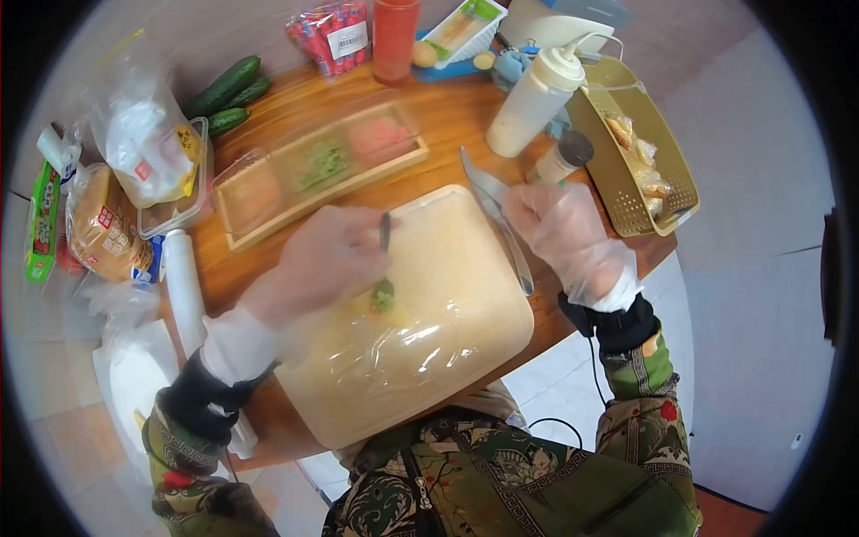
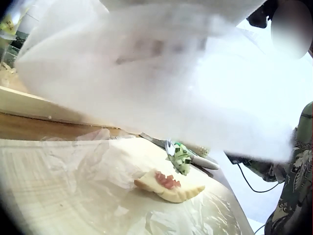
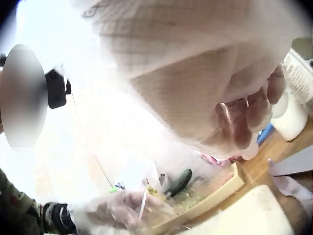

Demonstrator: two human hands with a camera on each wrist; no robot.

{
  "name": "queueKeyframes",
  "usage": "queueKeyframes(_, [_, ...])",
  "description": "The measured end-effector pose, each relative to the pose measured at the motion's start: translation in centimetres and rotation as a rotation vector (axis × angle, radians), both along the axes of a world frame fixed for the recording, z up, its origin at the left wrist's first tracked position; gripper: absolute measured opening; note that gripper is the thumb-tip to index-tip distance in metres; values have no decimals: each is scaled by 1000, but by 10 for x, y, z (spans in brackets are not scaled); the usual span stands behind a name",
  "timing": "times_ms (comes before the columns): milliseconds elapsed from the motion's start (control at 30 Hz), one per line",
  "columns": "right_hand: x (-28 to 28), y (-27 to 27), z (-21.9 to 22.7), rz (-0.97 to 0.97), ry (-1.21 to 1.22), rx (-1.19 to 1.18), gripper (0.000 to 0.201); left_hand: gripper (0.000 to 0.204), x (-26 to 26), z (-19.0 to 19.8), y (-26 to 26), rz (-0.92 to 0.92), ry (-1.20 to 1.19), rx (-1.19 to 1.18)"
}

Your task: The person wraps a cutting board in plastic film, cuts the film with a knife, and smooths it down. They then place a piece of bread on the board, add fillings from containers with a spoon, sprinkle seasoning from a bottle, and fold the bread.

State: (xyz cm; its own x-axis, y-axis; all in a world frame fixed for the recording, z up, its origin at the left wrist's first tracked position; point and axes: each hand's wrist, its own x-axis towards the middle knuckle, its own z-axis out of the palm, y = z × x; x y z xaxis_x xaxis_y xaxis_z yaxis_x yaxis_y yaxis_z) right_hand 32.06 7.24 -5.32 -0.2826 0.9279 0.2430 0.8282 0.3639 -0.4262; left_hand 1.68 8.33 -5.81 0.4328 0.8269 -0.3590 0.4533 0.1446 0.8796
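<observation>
My left hand [image 1: 335, 251], in a clear plastic glove and blurred, holds a spoon [image 1: 385, 231] over the cream cutting board [image 1: 488, 295]. Chopped cucumber [image 2: 181, 159] fills the spoon's bowl. Just below it, a piece of bread [image 2: 183, 196] with red diced bits [image 2: 167, 180] lies on plastic film [image 1: 394, 367] spread over the board. My right hand [image 1: 573, 237], also gloved, hovers by the board's right side with loosely bent fingers [image 3: 259, 115] and nothing seen in its grasp. A knife [image 1: 514, 251] lies along that edge, close to this hand.
Behind the board stands a wooden tray [image 1: 335, 183] with pale, green and pinkish-red fillings. Cucumbers [image 1: 224, 85], a plastic tub [image 1: 201, 192], bagged bread [image 1: 112, 228] and a film roll [image 1: 183, 286] are leftward. A squeeze bottle [image 1: 532, 103], shaker [image 1: 559, 159] and basket [image 1: 667, 201] stand rightward.
</observation>
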Motion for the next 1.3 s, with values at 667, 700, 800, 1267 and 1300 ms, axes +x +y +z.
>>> queueKeyframes(667, [-15, -12, -34, -354, -260, -236, 20, 35, -17, -15, -3, 84, -88, 51])
queueKeyframes(700, [-10, -9, -37, -329, -261, -224, 21, 35, -18, -16, -3, 80, -98, 48])
queueKeyframes(800, [-7, -9, -30, -321, -196, -263, 22, 28, -17, -6, -2, 49, -63, 54])
queueKeyframes(1267, [5, -36, 24, 18, 270, -321, 11, 23, -11, 9, -9, 145, 54, 86])
queueKeyframes(1300, [9, -36, 28, 84, 186, -294, 11, 23, -12, 7, -8, 143, 29, 84])
